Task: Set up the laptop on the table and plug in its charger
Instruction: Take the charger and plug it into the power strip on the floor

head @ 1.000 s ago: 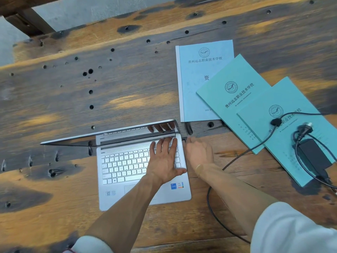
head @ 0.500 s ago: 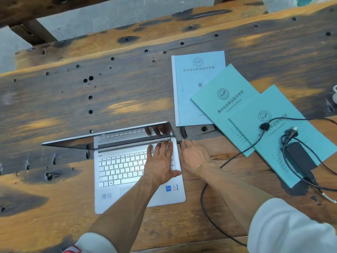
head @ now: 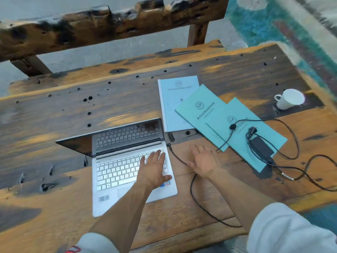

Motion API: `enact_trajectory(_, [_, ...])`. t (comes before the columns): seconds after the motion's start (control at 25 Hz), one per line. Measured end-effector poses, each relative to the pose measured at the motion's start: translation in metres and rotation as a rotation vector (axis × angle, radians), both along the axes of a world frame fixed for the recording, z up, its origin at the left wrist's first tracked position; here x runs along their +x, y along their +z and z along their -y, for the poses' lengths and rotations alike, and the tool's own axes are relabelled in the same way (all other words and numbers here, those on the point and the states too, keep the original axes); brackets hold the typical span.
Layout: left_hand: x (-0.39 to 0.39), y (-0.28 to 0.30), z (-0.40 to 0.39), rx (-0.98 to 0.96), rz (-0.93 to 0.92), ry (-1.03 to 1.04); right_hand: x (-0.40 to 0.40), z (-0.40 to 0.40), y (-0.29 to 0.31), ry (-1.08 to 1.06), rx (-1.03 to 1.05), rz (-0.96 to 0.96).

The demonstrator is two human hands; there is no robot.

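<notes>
The right hand has drawn back to three o'clock of the laptop, fingers spread, empty; the cable now sits plugged in; left hand lies flat, open, on the keys.

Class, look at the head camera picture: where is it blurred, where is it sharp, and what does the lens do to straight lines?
Head view: right hand and white cup are motion-smeared; laptop keys and booklets stay fairly sharp; the wide lens bows the table edges; dark laptop screen mirrors the keyboard.

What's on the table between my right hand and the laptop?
In the head view, only the black charger cable crosses bare wood between right hand and laptop.
</notes>
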State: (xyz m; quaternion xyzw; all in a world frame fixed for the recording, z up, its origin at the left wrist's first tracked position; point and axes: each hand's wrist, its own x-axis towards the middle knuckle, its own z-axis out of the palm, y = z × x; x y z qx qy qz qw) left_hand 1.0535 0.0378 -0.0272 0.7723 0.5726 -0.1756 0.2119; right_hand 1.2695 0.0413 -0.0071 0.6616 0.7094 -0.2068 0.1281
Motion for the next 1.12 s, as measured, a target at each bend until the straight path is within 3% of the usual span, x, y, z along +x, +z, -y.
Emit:
enact_trajectory(0.28, [0.022,0.034,0.001,0.09,0.185,-0.092,0.045,0.052,0.04,-0.216,0.134,0.051])
enact_trajectory(0.68, [0.131,0.059,-0.012,0.144,0.326,-0.265,0.157,0.121,0.068,-0.503,0.149,0.144])
enact_trajectory(1.12, [0.279,0.032,-0.021,0.016,0.326,-0.124,0.291,0.133,0.036,-0.629,0.159,0.044])
